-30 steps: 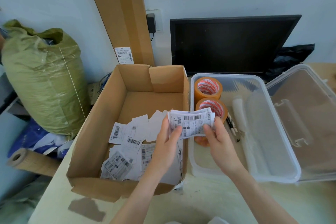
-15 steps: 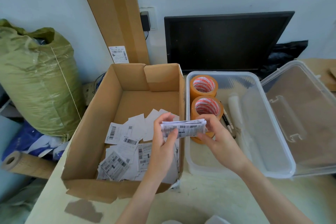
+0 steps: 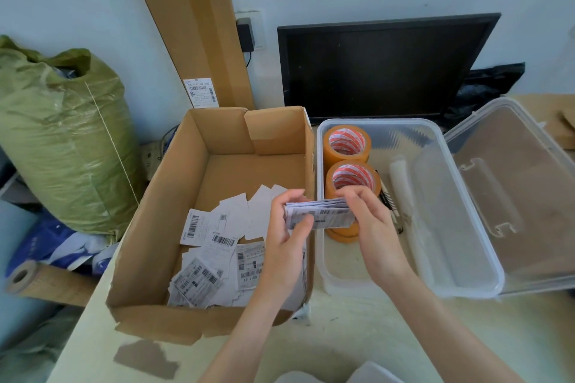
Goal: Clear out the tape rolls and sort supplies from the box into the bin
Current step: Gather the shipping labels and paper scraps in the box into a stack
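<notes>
Label stack (image 3: 320, 216): pinched by left hand (image 3: 287, 236) and right hand (image 3: 371, 227); box (image 3: 149, 246) below-left, bin (image 3: 435, 286) right.

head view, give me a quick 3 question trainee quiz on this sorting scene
1. True or false: both hands hold the label stack.
2. Where are the tape rolls? A) box B) bin C) table
3. Fill in: loose labels lie in the ____.

Key:
1. True: left hand and right hand pinch it.
2. B, in the bin, beside the pens.
3. box
</notes>
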{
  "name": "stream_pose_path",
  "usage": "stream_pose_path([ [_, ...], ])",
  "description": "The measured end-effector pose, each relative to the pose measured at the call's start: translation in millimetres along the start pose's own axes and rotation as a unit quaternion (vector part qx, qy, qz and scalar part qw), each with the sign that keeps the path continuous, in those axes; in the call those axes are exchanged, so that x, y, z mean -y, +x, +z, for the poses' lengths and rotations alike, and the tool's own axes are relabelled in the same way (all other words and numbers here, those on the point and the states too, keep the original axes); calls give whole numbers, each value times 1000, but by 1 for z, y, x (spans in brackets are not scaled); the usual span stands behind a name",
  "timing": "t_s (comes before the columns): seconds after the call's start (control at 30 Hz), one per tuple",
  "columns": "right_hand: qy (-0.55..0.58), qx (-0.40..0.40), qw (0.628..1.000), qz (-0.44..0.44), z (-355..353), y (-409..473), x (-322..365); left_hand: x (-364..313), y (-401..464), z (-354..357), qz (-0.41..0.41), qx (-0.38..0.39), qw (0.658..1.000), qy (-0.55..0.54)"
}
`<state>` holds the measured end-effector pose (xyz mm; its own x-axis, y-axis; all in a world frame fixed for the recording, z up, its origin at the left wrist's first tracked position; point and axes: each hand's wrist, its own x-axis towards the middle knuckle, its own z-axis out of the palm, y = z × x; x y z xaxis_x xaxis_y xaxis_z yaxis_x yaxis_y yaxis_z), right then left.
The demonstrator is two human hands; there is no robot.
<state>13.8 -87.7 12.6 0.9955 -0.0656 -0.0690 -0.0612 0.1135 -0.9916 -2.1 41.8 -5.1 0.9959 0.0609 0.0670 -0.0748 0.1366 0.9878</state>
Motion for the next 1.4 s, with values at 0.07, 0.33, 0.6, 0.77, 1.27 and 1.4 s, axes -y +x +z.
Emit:
stream_pose_path([
  [0.07,-19,-21,1000,5,2,1,1,1,0,-1,-4,-5,1000,-10],
  [0.33,-59,30,997,48,-5,2,1,3,8,-6,-76,14,993,92],
  [0.6,-268,214,938,48,-59,33,20,-6,13,1,-83,71,977,183],
  [0.77,-344,268,884,170,-94,57,9,5,13,0,-83,65,972,212],
  [1.27,-524,368,723,259,-90,80,-81,25,16,-34,-162,-34,969,186],
  [1.4,-557,381,716,179,-95,80,-72,24,23,-38,-168,1,962,217],
])
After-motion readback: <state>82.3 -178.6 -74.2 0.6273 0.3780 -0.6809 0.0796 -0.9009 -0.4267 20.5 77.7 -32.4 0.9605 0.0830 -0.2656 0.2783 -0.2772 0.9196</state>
